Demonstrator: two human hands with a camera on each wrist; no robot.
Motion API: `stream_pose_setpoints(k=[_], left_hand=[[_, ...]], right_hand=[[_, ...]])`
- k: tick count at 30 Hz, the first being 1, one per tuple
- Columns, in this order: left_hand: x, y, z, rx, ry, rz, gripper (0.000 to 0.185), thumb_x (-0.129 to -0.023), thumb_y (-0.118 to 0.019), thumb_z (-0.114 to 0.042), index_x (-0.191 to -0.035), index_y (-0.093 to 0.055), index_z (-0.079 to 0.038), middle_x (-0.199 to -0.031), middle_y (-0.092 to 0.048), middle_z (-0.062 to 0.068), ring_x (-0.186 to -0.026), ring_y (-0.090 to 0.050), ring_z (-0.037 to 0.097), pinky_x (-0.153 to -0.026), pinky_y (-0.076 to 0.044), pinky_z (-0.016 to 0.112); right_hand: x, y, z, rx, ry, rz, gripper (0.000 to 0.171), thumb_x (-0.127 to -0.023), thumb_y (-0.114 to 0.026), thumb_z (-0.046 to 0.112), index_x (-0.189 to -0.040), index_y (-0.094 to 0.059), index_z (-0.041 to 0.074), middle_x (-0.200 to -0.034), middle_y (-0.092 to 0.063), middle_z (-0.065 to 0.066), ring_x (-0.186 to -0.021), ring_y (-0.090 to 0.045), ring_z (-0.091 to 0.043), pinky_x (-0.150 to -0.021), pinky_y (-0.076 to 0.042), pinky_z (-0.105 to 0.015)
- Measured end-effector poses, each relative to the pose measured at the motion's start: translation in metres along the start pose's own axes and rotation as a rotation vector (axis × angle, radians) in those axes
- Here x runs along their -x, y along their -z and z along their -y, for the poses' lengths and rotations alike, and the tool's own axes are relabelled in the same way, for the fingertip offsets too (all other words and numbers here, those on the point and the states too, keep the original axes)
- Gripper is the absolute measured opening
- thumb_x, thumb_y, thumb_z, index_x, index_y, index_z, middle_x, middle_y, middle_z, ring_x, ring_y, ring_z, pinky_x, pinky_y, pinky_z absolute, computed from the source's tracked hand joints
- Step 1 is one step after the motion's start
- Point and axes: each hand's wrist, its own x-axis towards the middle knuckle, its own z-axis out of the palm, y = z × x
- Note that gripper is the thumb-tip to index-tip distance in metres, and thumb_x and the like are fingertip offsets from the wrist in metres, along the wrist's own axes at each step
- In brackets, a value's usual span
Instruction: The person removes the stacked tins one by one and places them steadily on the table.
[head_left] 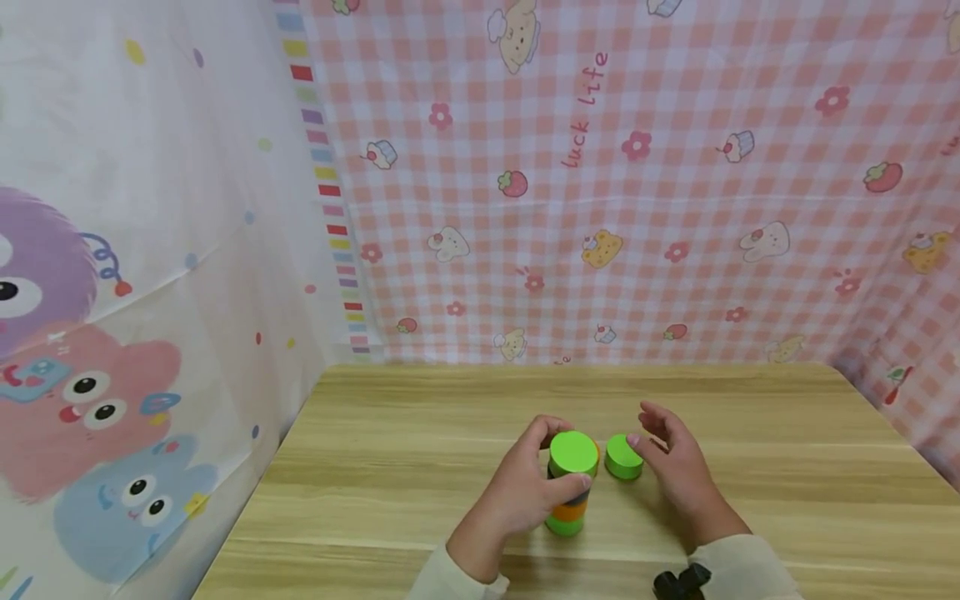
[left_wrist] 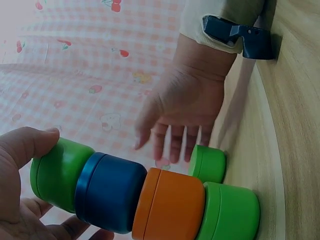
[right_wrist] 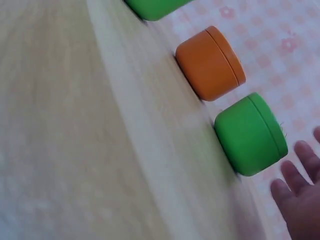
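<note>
Head view: left hand (head_left: 525,492) grips jar stack (head_left: 572,483); right hand (head_left: 675,462) open, touching lone green jar (head_left: 623,457).

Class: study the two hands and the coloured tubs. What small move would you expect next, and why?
Probably the right hand closes on the single green tub on the table: its open fingers hover beside it, while the left hand holds the four-tub stack upright.

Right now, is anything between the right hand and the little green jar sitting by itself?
Nothing visible. The right hand hovers open beside the single green jar, fingertips close to its lid. The stack of jars, held by the left hand, stands on its other side.
</note>
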Motion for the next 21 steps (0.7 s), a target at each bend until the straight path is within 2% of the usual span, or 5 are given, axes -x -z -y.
stream_pose_setpoints(k=[3,7,11,16,21], left_hand=[[0.0,0.0,-0.001,-0.009,0.001,0.002,0.049,-0.09,-0.084,-0.024,-0.13,-0.057,-0.027,-0.135,-0.06,-0.001,-0.129,-0.055,0.023,-0.11,-0.044,0.063],[0.0,0.001,-0.001,-0.017,0.005,0.004,0.05,-0.09,-0.084,-0.024,-0.131,-0.056,-0.027,-0.137,-0.059,0.0,-0.131,-0.054,0.024,-0.109,-0.045,0.063],[0.0,0.002,-0.002,-0.016,0.008,0.004,0.051,-0.089,-0.084,-0.023,-0.132,-0.057,-0.026,-0.138,-0.059,0.001,-0.131,-0.054,0.025,-0.108,-0.046,0.062],[0.0,0.003,-0.002,-0.014,0.008,0.006,0.049,-0.089,-0.085,-0.024,-0.13,-0.057,-0.027,-0.138,-0.059,0.001,-0.133,-0.052,0.027,-0.109,-0.046,0.062],[0.0,0.004,-0.002,-0.024,0.004,0.007,0.052,-0.088,-0.086,-0.024,-0.131,-0.058,-0.025,-0.138,-0.06,0.0,-0.136,-0.051,0.028,-0.11,-0.044,0.063]], right_hand=[[0.003,0.0,0.007,-0.03,0.025,-0.068,0.064,-0.107,-0.063,0.021,-0.16,-0.033,0.001,-0.161,-0.04,-0.023,-0.152,-0.035,-0.035,-0.126,-0.026,-0.055],[0.006,-0.001,0.016,-0.041,0.044,-0.134,0.061,-0.108,-0.062,0.024,-0.159,-0.036,0.002,-0.161,-0.042,-0.016,-0.151,-0.035,-0.026,-0.126,-0.029,-0.035],[0.01,-0.004,0.028,-0.073,0.083,-0.18,0.055,-0.108,-0.062,0.022,-0.155,-0.041,0.001,-0.152,-0.047,-0.004,-0.143,-0.04,-0.01,-0.115,-0.032,-0.013],[0.019,-0.011,0.049,-0.125,0.191,-0.178,0.049,-0.106,-0.063,0.012,-0.149,-0.047,-0.004,-0.139,-0.053,0.011,-0.134,-0.044,0.0,-0.111,-0.035,-0.01],[0.031,-0.019,0.073,-0.16,0.3,-0.117,0.046,-0.103,-0.064,0.004,-0.145,-0.048,-0.008,-0.14,-0.055,0.009,-0.134,-0.047,-0.004,-0.111,-0.035,-0.01]])
